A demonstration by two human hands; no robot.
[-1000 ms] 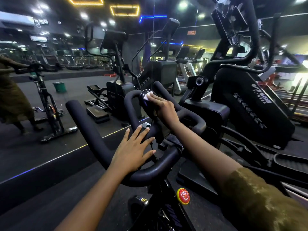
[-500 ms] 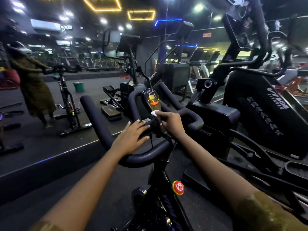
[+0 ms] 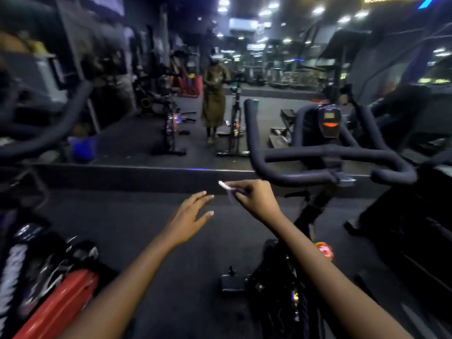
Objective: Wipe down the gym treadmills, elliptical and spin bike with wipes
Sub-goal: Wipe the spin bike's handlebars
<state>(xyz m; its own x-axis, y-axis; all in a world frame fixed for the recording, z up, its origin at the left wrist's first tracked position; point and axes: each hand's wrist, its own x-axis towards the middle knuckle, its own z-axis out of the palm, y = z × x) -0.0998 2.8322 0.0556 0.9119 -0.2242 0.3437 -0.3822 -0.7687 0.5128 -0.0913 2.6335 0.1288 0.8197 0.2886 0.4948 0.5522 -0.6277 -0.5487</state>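
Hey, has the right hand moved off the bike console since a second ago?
Yes. The right hand, pinching the wipe, has left the console and now hangs in the air to the left of the handlebars, touching neither.

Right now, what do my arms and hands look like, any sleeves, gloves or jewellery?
The left arm and right arm are bare: no sleeves, gloves, watch or bracelets show. The left hand has pale nails; the right hand shows no rings.
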